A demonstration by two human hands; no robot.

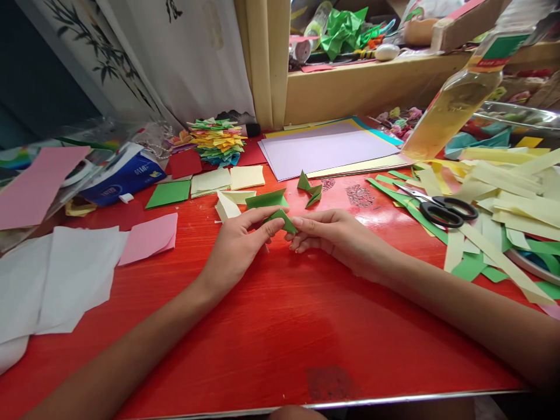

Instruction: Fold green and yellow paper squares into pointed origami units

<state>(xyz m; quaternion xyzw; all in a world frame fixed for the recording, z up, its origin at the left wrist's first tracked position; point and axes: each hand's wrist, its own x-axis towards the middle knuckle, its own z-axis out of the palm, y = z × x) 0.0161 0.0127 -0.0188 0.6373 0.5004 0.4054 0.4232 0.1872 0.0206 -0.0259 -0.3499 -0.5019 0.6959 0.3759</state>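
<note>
The small folded green piece (284, 220) is between your two hands, over the red table (280, 326). Your left hand (240, 238) pinches its left part with thumb and fingers; your right hand (335, 230) pinches its right corner. Just beyond are a green folded strip (266, 199) and a twisted green shape (310, 190). Farther right, black-handled scissors (443, 210) lie on paper strips (470, 252).

Fairly bright w/ soft glare on red table (271, 332), edges stretched & blurry, esp. upper R.

Impossible to read the white lettering on the blue plastic packet (122, 179) or clear bottle's (457, 108) green-and-red label (502, 51).
</note>
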